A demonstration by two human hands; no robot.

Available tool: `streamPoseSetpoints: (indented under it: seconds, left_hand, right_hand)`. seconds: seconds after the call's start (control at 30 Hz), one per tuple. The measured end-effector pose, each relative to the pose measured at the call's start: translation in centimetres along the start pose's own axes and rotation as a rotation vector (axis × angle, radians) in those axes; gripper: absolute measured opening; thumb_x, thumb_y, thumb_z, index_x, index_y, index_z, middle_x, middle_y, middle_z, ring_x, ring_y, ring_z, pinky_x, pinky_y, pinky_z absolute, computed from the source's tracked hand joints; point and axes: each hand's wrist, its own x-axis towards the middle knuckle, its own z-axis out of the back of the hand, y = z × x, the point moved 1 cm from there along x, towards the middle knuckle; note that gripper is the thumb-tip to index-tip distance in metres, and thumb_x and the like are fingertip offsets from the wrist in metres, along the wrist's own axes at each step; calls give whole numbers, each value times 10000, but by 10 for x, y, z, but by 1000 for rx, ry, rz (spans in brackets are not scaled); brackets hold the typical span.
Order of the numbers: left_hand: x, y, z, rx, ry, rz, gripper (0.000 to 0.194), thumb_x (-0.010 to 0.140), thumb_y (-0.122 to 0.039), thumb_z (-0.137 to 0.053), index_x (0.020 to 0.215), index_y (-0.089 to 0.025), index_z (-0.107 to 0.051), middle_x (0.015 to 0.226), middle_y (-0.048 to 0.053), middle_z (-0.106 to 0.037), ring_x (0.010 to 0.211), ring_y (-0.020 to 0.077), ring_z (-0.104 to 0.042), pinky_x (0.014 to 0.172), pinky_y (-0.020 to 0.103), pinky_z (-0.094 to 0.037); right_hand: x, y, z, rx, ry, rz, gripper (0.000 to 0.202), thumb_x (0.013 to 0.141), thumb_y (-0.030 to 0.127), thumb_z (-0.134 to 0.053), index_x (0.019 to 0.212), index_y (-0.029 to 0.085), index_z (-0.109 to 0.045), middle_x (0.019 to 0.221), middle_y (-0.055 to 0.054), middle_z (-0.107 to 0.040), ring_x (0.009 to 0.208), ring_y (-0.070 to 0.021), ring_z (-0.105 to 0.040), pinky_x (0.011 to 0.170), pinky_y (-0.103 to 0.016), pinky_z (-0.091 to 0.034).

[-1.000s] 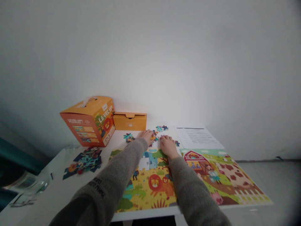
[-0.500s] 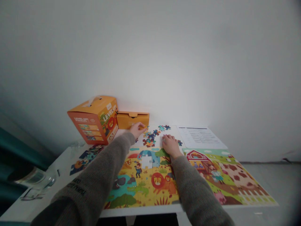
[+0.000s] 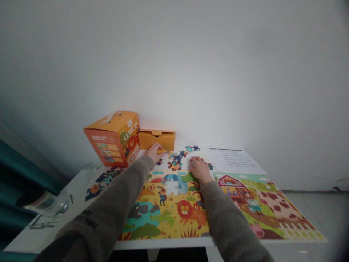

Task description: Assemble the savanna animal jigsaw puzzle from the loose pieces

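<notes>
Shifted left: left grip, pinching a yellow piece, loose pieces to its right. Right grip I can't tell; probably braced on the desk.

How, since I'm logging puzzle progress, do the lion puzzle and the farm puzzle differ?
The lion puzzle has a white gap in its upper half; the farm puzzle shows none in its visible part. The lion puzzle pictures lions; the farm puzzle, a red barn. Both lie flat, picture side up, on the table.
</notes>
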Motion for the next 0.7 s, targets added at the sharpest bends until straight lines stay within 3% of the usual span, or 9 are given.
streamPoseSetpoints:
  seconds: [0.13, 0.27, 0.37, 0.47, 0.7]
  left_hand:
    - [-10, -8, 3, 236, 117, -43, 227, 839, -242, -615, 1061, -245, -661, 1220, 86, -631, 1168, 295, -549, 1030, 461, -421]
    - [-10, -24, -7, 174, 249, -292, 352, 882, -147, -487, 1155, -278, -668, 1257, 55, -655, 1229, 251, -503, 1069, 423, -385]
    - [-7, -32, -22, 188, 322, -394, 444, 897, -153, -469, 1280, -323, -614, 1387, 27, -594, 1305, 238, -460, 1095, 416, -359]
    - [-4, -33, -34, 254, 338, -344, 486, 888, -161, -491, 1334, -339, -566, 1454, 28, -532, 1341, 247, -434, 1117, 434, -330]
    - [-1, -30, -32, 296, 278, -187, 202, 902, -358, -574, 1068, -275, -653, 1171, 99, -629, 1183, 296, -501, 1026, 463, -371]
  right_hand:
    - [3, 2, 0, 16, -31, 35, 365, 948, 235, -461, 1282, 211, -607, 1370, -121, -572, 1240, -295, -467, 998, -430, -370]
    - [6, 16, -2, 115, -32, 325, 447, 995, 190, -354, 1403, 230, -530, 1483, -73, -513, 1356, -223, -397, 1106, -406, -296]
    - [6, 27, -6, 148, 40, 482, 454, 1040, 272, -305, 1462, 265, -475, 1517, -50, -487, 1403, -194, -365, 1153, -425, -237]
    - [3, 30, -8, 127, 84, 468, 440, 1051, 348, -315, 1448, 280, -491, 1488, -62, -520, 1382, -209, -401, 1155, -465, -215]
    - [0, 21, -6, 18, -4, 276, 381, 1023, 337, -392, 1345, 253, -579, 1391, -93, -583, 1301, -271, -454, 1143, -509, -206]
